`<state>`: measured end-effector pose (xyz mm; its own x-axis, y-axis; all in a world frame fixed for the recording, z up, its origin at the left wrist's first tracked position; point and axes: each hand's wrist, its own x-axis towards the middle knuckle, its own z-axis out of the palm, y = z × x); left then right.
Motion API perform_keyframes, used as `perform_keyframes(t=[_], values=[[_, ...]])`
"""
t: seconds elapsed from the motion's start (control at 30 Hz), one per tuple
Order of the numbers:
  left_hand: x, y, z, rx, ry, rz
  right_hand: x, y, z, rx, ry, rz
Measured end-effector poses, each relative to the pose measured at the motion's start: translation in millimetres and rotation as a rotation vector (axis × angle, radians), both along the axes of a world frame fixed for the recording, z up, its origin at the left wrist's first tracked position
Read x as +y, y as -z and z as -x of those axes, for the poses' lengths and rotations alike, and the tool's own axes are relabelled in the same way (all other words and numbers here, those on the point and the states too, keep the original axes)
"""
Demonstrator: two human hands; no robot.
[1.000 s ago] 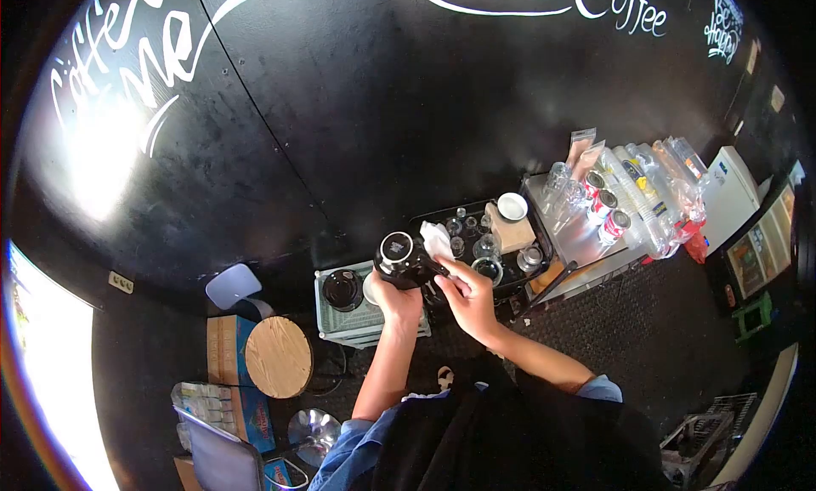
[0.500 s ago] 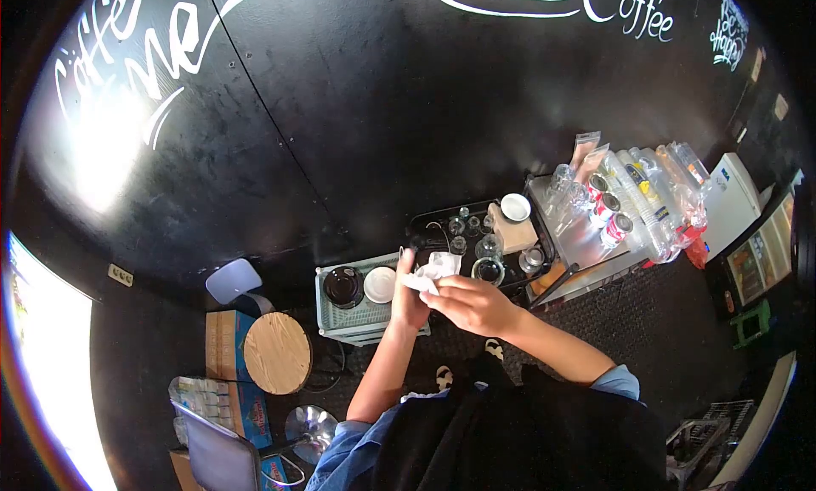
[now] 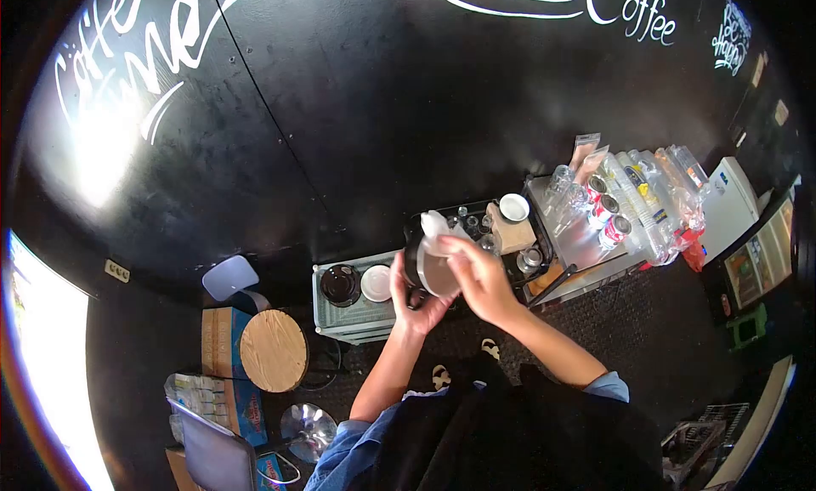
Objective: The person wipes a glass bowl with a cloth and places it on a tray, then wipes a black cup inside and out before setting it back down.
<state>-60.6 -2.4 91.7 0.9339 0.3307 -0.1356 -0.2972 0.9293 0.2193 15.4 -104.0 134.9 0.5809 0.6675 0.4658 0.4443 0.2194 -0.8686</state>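
Note:
My left hand [image 3: 416,315] grips a round, dark-edged dish [image 3: 437,274] from below and the left. The dish is tilted, and its face looks pale grey and partly blurred; I cannot tell its exact kind. A crumpled white cloth [image 3: 434,225] is pinched in my right hand [image 3: 482,280], whose fingers overlap the upper right of the dish. Just left of my hands, a stack of white plates [image 3: 376,283] and a stack of black plates [image 3: 341,285] stand on a pale green crate [image 3: 358,325].
Behind my hands, glassware and a white bowl [image 3: 514,207] crowd a black tray. Right of it, a metal cart [image 3: 567,227] carries red cans [image 3: 614,231] and bagged plastic cups [image 3: 649,193]. A wooden stool [image 3: 274,351] and a grey chair [image 3: 218,444] are at left.
The dish has turned so its round face shows, where only my hands and the cloth showed clearly before. My right hand and the cloth have moved up over it.

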Motion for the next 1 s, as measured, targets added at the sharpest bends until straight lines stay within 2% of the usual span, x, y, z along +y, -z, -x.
perform_keyframes(t=[0.03, 0.07, 0.1, 0.17, 0.23, 0.3, 0.37, 0.4, 0.43, 0.47, 0.5, 0.53, 0.57, 0.63, 0.67, 0.7, 0.77, 0.83, 0.9, 0.97, 1.0], values=[[-2.0, 4.5, -2.7, 0.133, -0.017, -0.070, 2.4, 1.3, 3.3, -0.138, -0.025, 0.192], [-7.3, 9.2, -3.6, 0.098, -0.032, -0.039, 5.5, 6.6, 6.7, -0.075, -0.127, 0.096], [-8.9, 3.1, -4.6, -0.091, 0.041, 0.011, 10.9, 11.2, 10.1, -0.064, -0.155, -0.011], [-11.5, -9.9, -2.6, -0.137, -0.017, -0.103, 0.0, 14.9, 17.8, -0.210, -0.197, 0.153], [-2.2, -3.6, 3.7, -0.088, 0.099, -0.030, -7.3, 19.3, 15.6, -0.280, -0.151, 0.151], [6.2, 18.9, 12.8, 0.053, 0.063, 0.066, -17.3, 30.9, -6.8, -0.817, -0.189, 0.269], [9.9, 19.5, 20.2, -0.269, 0.387, 0.419, -21.2, 40.7, -26.4, -0.949, -0.200, 0.188], [1.7, 23.4, 14.1, -0.550, 0.381, 0.250, -18.3, 47.0, -27.8, -0.946, -0.186, 0.162], [7.1, 35.0, 11.6, -0.097, 0.331, -0.206, -17.4, 53.2, -27.2, -0.939, -0.172, 0.137], [2.6, 46.0, 9.7, -0.061, 0.215, -0.242, -18.8, 59.5, -23.2, -0.930, -0.177, 0.144], [-6.5, 53.5, 4.1, -0.026, 0.097, -0.280, -15.8, 52.7, -14.8, -0.587, -0.170, 0.245], [-25.9, 43.2, -5.0, 0.233, -0.218, -0.460, -13.3, 49.3, -10.5, -0.237, -0.164, 0.346], [-25.6, 61.2, -8.0, 0.269, -0.291, -0.584, -12.0, 47.8, -8.5, -0.245, -0.233, 0.311], [-9.9, 50.3, -3.0, 0.311, -0.024, -0.470, -11.6, 61.0, -12.6, -0.493, -0.343, 0.268], [-0.6, 51.9, 1.1, 0.310, 0.118, -0.366, -14.0, 66.7, -18.8, -0.701, -0.332, 0.241], [5.1, 55.0, -0.1, 0.293, 0.158, -0.278, -13.9, 76.7, -29.3, -0.866, -0.378, 0.253], [12.0, 64.4, 4.1, 0.261, 0.237, -0.127, -17.4, 87.7, -50.1, -0.931, -0.472, 0.337], [7.9, 75.3, 3.4, 0.304, 0.261, -0.086, -18.1, 94.2, -53.1, -0.855, -0.491, 0.336], [2.4, 96.3, 1.2, 0.176, 0.258, 0.032, -19.0, 96.9, -53.7, -0.629, -0.481, 0.310], [-11.8, 112.2, -1.8, 0.185, 0.193, -0.051, -16.3, 99.9, -58.5, -0.506, -0.521, 0.345], [-21.7, 125.5, -5.3, 0.173, 0.155, -0.052, -15.6, 103.5, -60.2, -0.303, -0.474, 0.394]])
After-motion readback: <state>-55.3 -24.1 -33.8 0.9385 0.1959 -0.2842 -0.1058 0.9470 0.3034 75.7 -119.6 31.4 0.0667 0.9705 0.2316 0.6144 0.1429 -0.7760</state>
